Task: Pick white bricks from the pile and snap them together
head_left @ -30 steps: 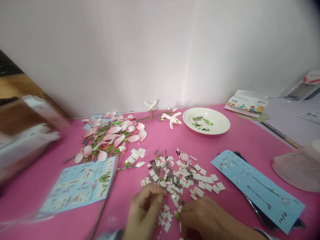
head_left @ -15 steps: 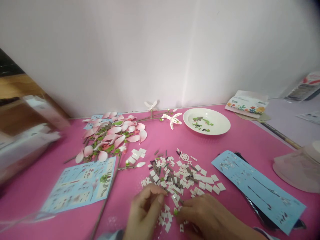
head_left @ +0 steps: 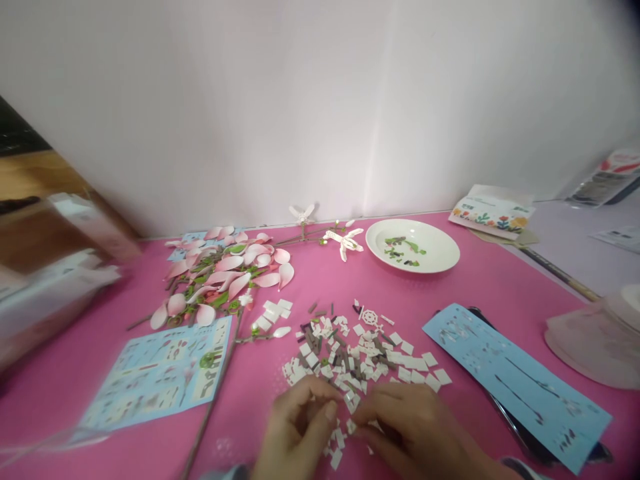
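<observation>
A loose pile of small white, grey-brown and green pieces [head_left: 360, 353] lies on the pink table at the centre front. At its near left edge is my left hand [head_left: 303, 427], thumb and fingers closed together; whatever they hold is too small to make out. Just to the right, my right hand [head_left: 410, 427] has its fingertips pinched over the near pieces, by a small white piece [head_left: 351, 427] at the fingertips. A small gap separates the two hands. White square tiles [head_left: 274, 312] lie together left of the pile.
Pink petals [head_left: 230, 263] are heaped at the back left, above a blue instruction sheet [head_left: 155, 373] and a long brown stem [head_left: 215, 400]. White flower parts [head_left: 344, 241] and a white plate [head_left: 445, 257] stand behind. Another blue sheet [head_left: 520, 380] lies over a dark device at right.
My right hand has drawn back slightly and its fingertips have come together. The green piece near them no longer shows. My left hand has shifted slightly right.
</observation>
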Tool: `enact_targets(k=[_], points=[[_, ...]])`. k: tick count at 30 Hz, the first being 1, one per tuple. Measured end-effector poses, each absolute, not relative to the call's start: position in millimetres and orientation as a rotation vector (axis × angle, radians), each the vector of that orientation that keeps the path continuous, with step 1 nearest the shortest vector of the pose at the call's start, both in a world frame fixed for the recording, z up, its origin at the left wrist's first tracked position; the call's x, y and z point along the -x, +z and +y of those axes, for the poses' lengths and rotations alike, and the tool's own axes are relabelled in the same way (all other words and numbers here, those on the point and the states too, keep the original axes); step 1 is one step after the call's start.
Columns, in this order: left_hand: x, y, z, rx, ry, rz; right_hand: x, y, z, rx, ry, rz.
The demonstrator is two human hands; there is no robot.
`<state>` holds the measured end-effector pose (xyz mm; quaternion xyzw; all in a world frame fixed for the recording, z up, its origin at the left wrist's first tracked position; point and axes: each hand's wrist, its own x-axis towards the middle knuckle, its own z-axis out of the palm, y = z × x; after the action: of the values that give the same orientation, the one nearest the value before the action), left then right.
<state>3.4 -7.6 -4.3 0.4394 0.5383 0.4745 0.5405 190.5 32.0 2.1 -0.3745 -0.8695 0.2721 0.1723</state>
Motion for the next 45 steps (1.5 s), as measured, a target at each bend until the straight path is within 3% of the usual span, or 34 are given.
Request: enact_targets(k=[17,28,45], points=[[-4.3,-10.4,-10.6,-1.173,0.958,1.291,-192.6,-5.4,29.9,0.897,0.698,-2.3],[-0.4,6.3,4.4,-0.324,1.454,1.233,-192.3,2.2,39.1,1.156,0.724,-2.195],[-2.7,5.5,5.7,-0.233,1.437,1.156,-179.7,-1.0,39.4,1.074,0.664,-2.385]])
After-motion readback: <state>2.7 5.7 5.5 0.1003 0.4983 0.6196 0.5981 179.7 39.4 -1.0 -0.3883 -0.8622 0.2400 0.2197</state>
